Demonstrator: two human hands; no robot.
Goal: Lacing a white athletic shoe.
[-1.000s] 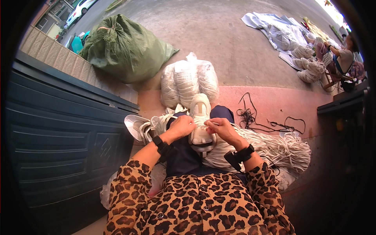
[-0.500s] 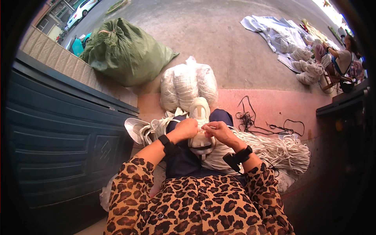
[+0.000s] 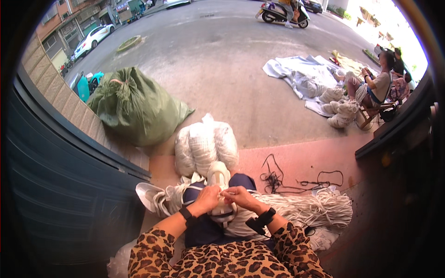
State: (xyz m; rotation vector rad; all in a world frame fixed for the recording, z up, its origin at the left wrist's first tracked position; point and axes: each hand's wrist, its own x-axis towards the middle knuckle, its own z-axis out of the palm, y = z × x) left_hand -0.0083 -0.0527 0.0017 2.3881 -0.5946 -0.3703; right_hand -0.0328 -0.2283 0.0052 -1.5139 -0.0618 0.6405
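A cream-white sneaker (image 3: pixel 219 174) rests between my knees, its toe pointing away from me. Over its lacing, my left hand (image 3: pixel 207 199) is closed in a pinch. My right hand (image 3: pixel 242 198) pinches as well, its fingertips almost meeting the left ones. A pale shoelace seems to run between the fingers, though much of it is hidden. Across my right leg spreads a thick bundle of white laces (image 3: pixel 320 206). By my left knee lie another white shoe (image 3: pixel 147 198) and looped white laces (image 3: pixel 172 199).
Ahead stand a clear bag of white bundles (image 3: pixel 205 147) and a large green sack (image 3: pixel 134 109). Black cords (image 3: pixel 273 178) lie on the pink floor strip. A blue door (image 3: pixel 69 185) borders the left. At far right, a seated person (image 3: pixel 382 83) is beside white bundles on a cloth (image 3: pixel 296 76).
The view has tilted up, so my hands and the shoe sit lower in it and more street shows, with a scooter at the top. Both hands stay pinched over the shoe.
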